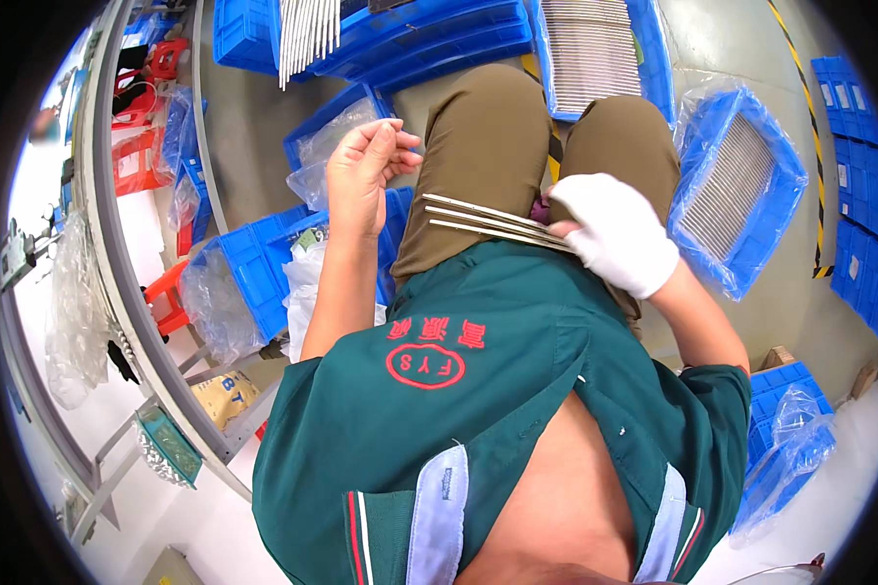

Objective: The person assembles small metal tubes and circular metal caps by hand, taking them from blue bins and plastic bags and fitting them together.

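Our right hand (615, 232), in a white glove, grips a small bundle of thin metal rods (488, 222) lying across our lap. Our bare left hand (366, 171) hovers above them, fingers loosely curled, holding nothing. A blue crate (785, 185) of similar rods sits right.

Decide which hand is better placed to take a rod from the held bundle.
Left. The bare left hand is empty and close to the rods' free ends; the gloved right hand already holds them.
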The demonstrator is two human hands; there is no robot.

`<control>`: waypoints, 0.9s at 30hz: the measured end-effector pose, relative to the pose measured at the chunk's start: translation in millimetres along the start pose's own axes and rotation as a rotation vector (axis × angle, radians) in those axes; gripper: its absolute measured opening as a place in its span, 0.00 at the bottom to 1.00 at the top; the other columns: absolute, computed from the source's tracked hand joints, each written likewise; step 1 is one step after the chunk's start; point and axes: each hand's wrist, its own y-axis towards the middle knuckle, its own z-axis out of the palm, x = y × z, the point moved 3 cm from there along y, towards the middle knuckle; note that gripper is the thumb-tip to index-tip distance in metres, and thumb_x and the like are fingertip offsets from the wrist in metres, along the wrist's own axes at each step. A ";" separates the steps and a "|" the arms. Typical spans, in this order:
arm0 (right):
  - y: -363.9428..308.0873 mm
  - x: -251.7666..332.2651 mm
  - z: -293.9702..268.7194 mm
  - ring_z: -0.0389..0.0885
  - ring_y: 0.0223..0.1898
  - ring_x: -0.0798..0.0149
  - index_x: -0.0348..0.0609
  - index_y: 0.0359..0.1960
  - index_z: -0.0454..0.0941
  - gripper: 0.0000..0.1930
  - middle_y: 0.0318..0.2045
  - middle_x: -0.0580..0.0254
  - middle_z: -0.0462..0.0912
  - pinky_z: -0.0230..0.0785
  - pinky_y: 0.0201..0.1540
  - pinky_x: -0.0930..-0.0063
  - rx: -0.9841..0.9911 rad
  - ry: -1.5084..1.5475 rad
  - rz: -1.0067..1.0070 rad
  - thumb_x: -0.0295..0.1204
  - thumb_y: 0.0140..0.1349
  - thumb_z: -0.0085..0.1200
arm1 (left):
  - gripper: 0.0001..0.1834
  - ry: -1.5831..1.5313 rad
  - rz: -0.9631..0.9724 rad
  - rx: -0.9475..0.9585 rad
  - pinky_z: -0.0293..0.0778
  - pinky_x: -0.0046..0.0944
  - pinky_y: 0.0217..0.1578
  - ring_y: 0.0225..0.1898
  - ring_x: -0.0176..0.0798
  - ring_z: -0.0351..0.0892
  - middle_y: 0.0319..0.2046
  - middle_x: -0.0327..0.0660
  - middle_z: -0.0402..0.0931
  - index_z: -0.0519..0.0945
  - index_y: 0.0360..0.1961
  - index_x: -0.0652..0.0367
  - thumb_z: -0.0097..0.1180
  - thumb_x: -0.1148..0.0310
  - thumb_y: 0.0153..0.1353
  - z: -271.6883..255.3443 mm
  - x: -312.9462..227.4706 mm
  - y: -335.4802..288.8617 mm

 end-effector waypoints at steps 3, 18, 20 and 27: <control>7.7 9.2 24.4 0.75 0.35 0.50 0.38 0.33 0.73 0.12 0.31 0.52 0.77 0.67 0.39 0.61 0.276 -0.021 0.134 0.34 0.53 0.52 | 0.12 -0.056 0.019 0.012 0.73 0.30 0.29 0.26 0.33 0.77 0.30 0.45 0.78 0.75 0.38 0.65 0.53 0.65 0.60 -5.6 -0.2 -1.8; 16.5 27.9 1.0 0.75 0.26 0.55 0.46 0.24 0.73 0.07 0.19 0.58 0.73 0.66 0.30 0.63 -0.089 -0.154 0.222 0.34 0.55 0.50 | 0.18 -0.207 -0.069 0.136 0.68 0.27 0.23 0.20 0.30 0.71 0.24 0.41 0.76 0.74 0.37 0.64 0.50 0.57 0.61 -9.3 20.7 0.1; 18.9 42.1 -19.0 0.74 0.24 0.58 0.48 0.22 0.72 0.06 0.18 0.61 0.73 0.65 0.27 0.65 -0.158 -0.265 0.203 0.33 0.54 0.51 | 0.18 -0.303 -0.131 0.204 0.68 0.28 0.23 0.20 0.30 0.71 0.24 0.41 0.76 0.74 0.37 0.65 0.49 0.57 0.61 0.7 21.1 -3.6; 17.0 47.1 -33.4 0.71 0.21 0.58 0.47 0.25 0.73 0.05 0.16 0.61 0.69 0.63 0.25 0.66 -0.244 -0.344 0.174 0.32 0.52 0.54 | 0.18 -0.400 -0.215 0.346 0.67 0.30 0.23 0.19 0.31 0.71 0.23 0.43 0.76 0.75 0.37 0.65 0.49 0.57 0.61 21.2 16.3 -5.5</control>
